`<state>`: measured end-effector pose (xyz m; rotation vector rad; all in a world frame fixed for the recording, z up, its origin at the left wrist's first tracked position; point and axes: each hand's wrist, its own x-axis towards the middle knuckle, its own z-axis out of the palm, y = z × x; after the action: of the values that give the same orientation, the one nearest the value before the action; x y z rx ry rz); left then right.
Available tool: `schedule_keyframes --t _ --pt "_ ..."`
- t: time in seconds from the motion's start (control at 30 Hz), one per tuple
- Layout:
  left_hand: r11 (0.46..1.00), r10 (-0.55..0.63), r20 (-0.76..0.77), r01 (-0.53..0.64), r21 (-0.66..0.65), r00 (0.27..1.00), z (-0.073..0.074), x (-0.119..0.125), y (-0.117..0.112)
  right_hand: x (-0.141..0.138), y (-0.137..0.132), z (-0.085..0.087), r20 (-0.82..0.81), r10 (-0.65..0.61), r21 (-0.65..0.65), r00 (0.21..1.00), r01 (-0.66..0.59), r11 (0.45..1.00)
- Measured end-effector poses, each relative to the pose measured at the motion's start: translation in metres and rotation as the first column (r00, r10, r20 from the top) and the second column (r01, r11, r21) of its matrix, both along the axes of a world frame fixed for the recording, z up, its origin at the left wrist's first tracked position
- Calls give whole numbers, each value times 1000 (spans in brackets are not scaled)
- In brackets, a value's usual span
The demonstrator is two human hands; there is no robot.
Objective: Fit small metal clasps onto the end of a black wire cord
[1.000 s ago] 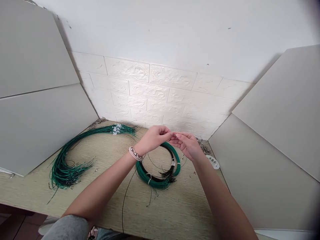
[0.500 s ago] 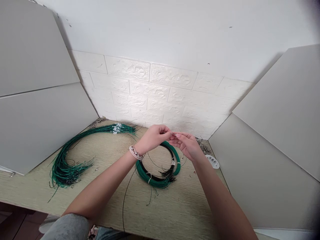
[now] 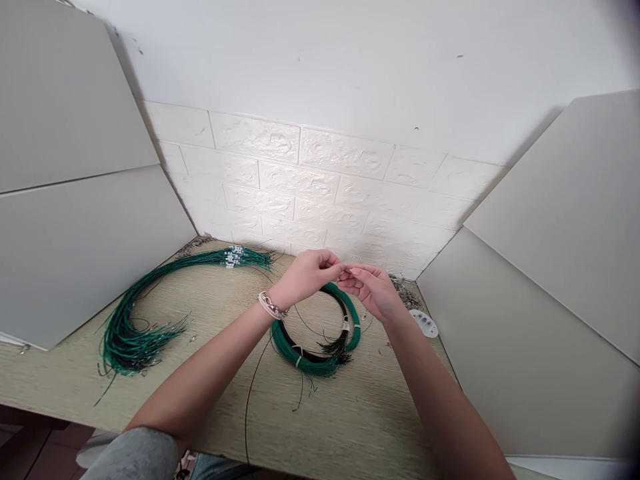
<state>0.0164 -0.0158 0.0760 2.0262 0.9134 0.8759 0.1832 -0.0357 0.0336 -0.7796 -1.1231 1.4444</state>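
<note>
My left hand (image 3: 316, 272) and my right hand (image 3: 373, 288) meet fingertip to fingertip above the table. Both are closed in a pinch. Whatever lies between the fingers is too small and too covered to make out. Below and behind them rests a coil of green and black cords (image 3: 311, 366), tied with white bands and partly hidden by the left hand and wrist. A thin dark cord (image 3: 247, 415) runs from near my left forearm down to the table's front edge; its upper end is hidden.
A long bundle of green cords (image 3: 131, 293) with white tags (image 3: 233, 256) curves across the left side of the table (image 3: 350, 427). Small metal pieces (image 3: 409, 293) are heaped at the back right beside a white slotted piece (image 3: 424, 323). Grey panels (image 3: 540, 347) flank both sides; a white wall (image 3: 320, 177) stands behind.
Hardly anything differs. Both hands keep the same pinch in the same place, with only a very slight shift of the right fingers.
</note>
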Motion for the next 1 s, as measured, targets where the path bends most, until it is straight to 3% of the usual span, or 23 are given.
schedule_keyframes --t 0.43,0.77,1.0 --pt "999 30 -15 -30 39 999 0 0 -2 1 1 -3 -21 14 -4 1000 -14 1000" --pt "963 140 -54 -124 239 989 4 3 -12 -1 0 -5 -64 28 -3 998 -28 1000" --pt "925 196 -124 -142 352 973 2 3 -14 -3 -1 0 14 -60 4 998 60 998"
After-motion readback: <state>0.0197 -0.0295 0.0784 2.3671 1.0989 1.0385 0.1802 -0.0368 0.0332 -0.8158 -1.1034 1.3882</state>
